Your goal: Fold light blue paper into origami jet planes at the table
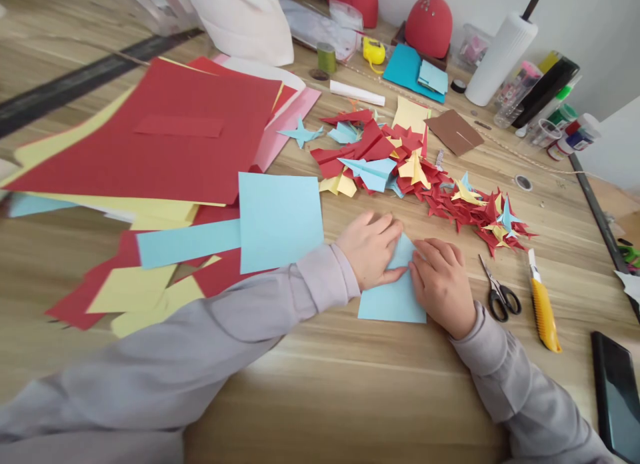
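A light blue sheet [393,303] lies on the wooden table, its upper part narrowed to a folded point between my hands. My left hand [371,249] rests on its upper left edge, fingers partly spread and pressing down. On its right edge lies my right hand [443,281], with the fingers together and bent, fingertips against the paper. Whether they pinch it is hard to make out. Left of my left hand is a larger light blue square [281,223], overlapping a blue strip [193,243].
Folded paper pieces [370,171] in red, yellow and blue heap beyond my hands. Scissors [500,297], a yellow cutter [545,314] and a phone [616,391] lie on the right. Large red sheets [200,157] cover the left. Bottles and a white cylinder [501,59] stand at the back.
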`<state>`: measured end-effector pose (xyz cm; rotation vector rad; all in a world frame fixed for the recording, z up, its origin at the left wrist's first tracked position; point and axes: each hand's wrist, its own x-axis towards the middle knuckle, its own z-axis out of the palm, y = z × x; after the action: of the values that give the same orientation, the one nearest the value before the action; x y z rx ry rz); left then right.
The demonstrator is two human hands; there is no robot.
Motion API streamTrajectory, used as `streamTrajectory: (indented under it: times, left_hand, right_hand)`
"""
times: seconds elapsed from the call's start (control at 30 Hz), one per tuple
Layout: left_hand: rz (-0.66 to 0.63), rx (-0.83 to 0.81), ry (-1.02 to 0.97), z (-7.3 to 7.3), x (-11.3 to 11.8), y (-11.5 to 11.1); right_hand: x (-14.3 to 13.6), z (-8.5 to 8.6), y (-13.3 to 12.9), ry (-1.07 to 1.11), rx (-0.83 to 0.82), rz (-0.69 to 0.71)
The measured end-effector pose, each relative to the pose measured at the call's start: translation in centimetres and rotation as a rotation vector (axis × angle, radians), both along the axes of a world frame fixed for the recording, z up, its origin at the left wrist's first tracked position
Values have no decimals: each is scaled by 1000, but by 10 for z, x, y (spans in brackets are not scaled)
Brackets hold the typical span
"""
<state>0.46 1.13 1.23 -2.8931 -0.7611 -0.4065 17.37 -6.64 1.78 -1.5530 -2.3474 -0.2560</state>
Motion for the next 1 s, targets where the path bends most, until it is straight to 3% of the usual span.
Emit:
streamTrajectory:
  times: [0.23,0.6,1.0]
  left_hand:
    - [-14,-24,-5,1,1,1]
    - [8,-55,-30,0,1,0]
    - [18,-13,35,3,0,0]
  right_hand:
    - [0,-3,6,-43,-27,-92]
    - [0,-4,18,-80,-71,-65]
    - [3,6,6,-117,-19,-69]
